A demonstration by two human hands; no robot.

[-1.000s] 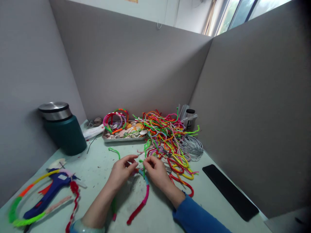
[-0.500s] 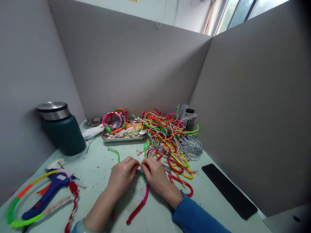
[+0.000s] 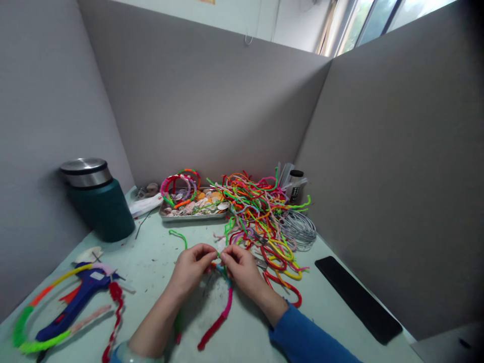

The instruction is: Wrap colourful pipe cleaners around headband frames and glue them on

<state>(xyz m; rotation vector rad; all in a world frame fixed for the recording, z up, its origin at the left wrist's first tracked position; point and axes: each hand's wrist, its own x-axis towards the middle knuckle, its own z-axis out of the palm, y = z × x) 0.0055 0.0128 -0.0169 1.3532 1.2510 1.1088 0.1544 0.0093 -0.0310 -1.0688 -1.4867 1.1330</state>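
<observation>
Green fuzzy stem (image 3: pixel 218 254) is pinched by fingers of left hand (image 3: pixel 190 268) and right hand (image 3: pixel 242 267) | blue-magenta-red curved fuzzy strip (image 3: pixel 228 303) is seen beneath

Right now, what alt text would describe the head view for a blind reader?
A person's left hand and right hand pinch a green fuzzy strand above a pale table. Behind lie a metal tray and tangled multicoloured strands.

A dark green flask (image 3: pixel 100 209) stands at nine o'clock, a hook (image 3: pixel 248 40) at twelve on the partition (image 3: pixel 212 101), a window (image 3: pixel 372 27) between one and two, a flat black strip (image 3: pixel 359 301) at four.
</observation>
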